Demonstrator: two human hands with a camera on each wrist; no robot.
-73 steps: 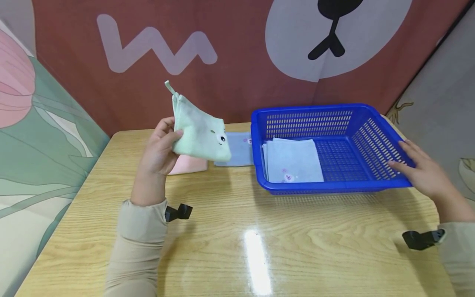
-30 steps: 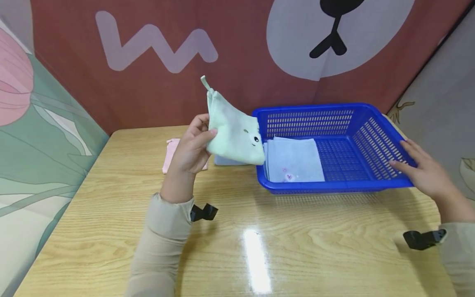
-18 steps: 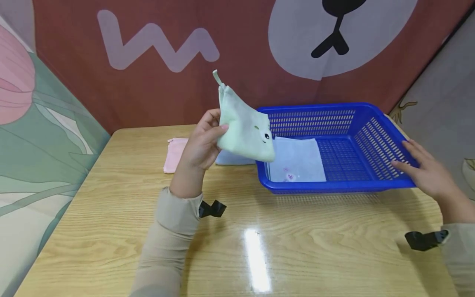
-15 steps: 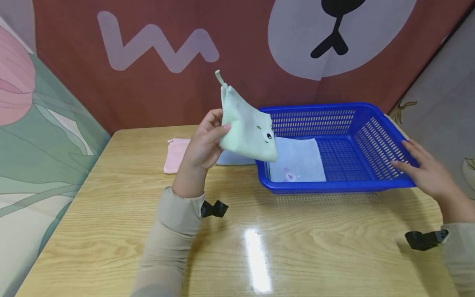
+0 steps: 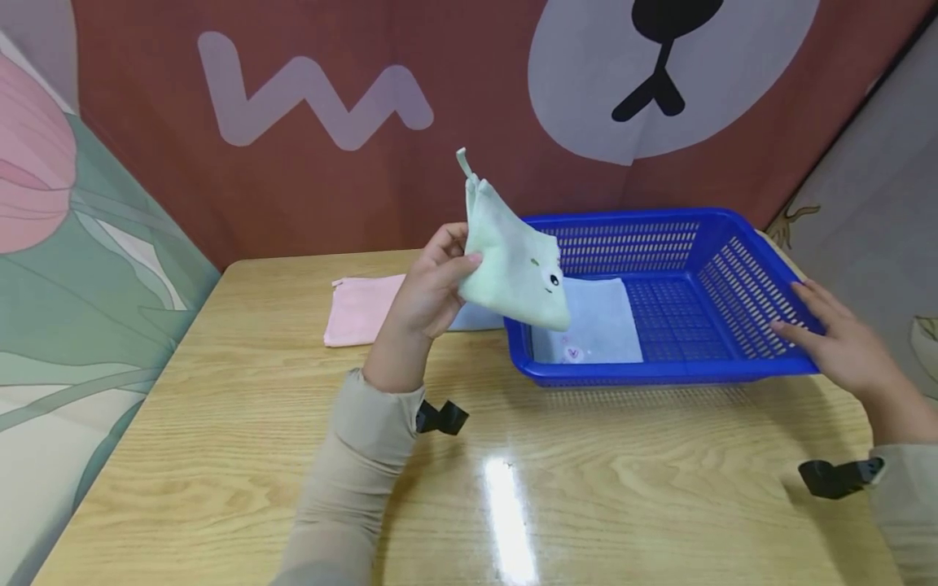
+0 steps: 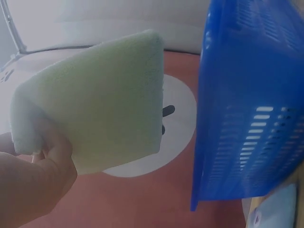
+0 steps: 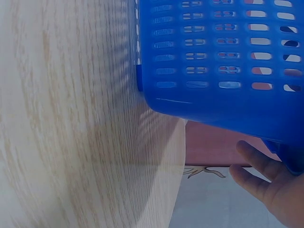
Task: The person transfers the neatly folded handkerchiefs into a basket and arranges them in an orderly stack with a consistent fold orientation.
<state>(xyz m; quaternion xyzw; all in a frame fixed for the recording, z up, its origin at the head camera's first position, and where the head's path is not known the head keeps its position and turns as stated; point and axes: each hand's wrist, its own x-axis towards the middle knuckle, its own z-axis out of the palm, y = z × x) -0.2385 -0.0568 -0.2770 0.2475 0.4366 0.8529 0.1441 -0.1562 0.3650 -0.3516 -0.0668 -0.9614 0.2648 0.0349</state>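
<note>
My left hand [image 5: 432,281] pinches a folded pale green towel [image 5: 509,264] by its left edge, thumb on the near face. The towel carries a small embroidered face and a hanging loop sticking up at its top corner. It is held in the air over the left rim of a blue plastic basket [image 5: 659,373]. In the left wrist view the towel [image 6: 104,99] appears apart from the basket wall [image 6: 242,142]. My right hand [image 5: 843,342] grips the basket's right rim, with the thumb on the inner side. Inside the basket, at the left, lies a folded light blue towel [image 5: 604,321].
On the wooden table [image 5: 586,488], left of the basket, lie a folded pink towel [image 5: 362,309] and a blue towel [image 5: 476,319], both partly hidden behind my left arm and the green towel. A reddish-brown printed cloth [image 5: 330,187] hangs behind the table.
My left hand has carried the green towel rightward, from above the pink and blue towels to the basket's left rim. The right hand keeps its hold and the basket has stayed in place.
</note>
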